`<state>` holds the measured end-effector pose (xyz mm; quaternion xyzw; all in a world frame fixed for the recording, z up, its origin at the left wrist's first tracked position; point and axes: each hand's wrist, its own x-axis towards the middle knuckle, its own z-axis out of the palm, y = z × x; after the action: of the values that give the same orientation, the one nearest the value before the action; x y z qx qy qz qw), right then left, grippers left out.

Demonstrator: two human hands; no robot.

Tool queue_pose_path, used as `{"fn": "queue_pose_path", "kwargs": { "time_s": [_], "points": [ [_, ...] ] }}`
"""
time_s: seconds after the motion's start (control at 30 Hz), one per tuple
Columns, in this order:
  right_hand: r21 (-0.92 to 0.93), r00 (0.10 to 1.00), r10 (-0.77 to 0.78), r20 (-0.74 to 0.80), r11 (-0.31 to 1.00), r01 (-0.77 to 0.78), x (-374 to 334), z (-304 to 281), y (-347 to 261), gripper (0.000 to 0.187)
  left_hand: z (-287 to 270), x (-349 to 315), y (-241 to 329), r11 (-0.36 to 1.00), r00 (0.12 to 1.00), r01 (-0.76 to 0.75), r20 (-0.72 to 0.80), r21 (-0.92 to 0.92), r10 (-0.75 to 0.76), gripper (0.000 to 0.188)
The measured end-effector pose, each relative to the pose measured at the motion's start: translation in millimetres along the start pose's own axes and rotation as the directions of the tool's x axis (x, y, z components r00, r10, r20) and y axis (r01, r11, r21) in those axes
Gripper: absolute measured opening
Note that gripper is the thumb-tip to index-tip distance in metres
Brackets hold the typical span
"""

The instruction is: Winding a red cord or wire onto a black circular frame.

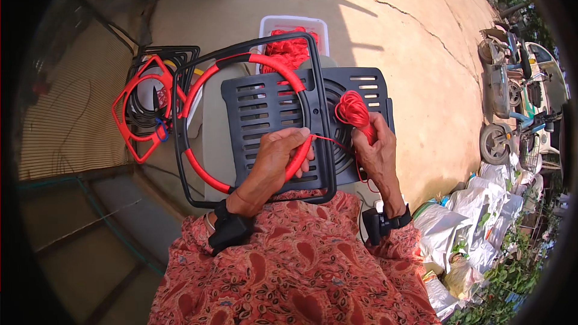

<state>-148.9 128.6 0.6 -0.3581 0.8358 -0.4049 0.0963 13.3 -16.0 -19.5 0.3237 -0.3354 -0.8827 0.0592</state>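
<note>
A black square frame with rounded corners (327,150) stands tilted over my lap, with a round ring (280,67) inside it. Red cord is wound tightly round several stretches of the ring, and black shows between them. My left hand (274,153) is closed round the ring's near right part, thumb and fingers pinching the end of a wrapped stretch. From that spot a thin red strand (328,139) runs right to a bundle of red cord (353,110). My right hand (378,147) grips the bundle's lower end, and a loose strand hangs below it.
Behind the frame is a black slotted plastic seat (244,121). A white bin (326,29) with tangled red cord (295,48) stands beyond it. More frames, one red-wrapped (123,111), lie at left. Motorbikes (498,90) and white sacks (445,222) line the right side.
</note>
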Motion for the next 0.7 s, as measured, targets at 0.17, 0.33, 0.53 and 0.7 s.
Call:
{"fn": "queue_pose_path", "kwargs": {
  "time_s": [0.17,0.33,0.53,0.7],
  "points": [
    [0.494,0.88,0.33,0.341,0.734,-0.467,1.2,-28.0,-33.7,0.029,-2.2,0.2,-1.8,1.0,0.999,-0.016,0.041,-0.022,0.017,0.028],
    [0.289,0.705,0.313,0.637,0.751,-0.594,-12.8,-11.0,-39.9,0.02,-0.8,0.2,-0.7,1.0,1.0,-0.015,0.023,0.0,0.015,0.03],
    [0.544,0.806,0.394,0.443,0.597,-0.59,-17.3,-5.4,-32.5,0.02,0.8,-4.3,7.9,0.991,0.997,0.079,0.021,-0.109,-0.077,0.038],
    [0.646,0.811,0.407,0.42,0.493,-0.583,-21.6,1.2,-30.2,0.012,3.9,-9.4,10.0,1.0,1.0,0.019,0.022,-0.014,-0.018,0.044]
  ]
}}
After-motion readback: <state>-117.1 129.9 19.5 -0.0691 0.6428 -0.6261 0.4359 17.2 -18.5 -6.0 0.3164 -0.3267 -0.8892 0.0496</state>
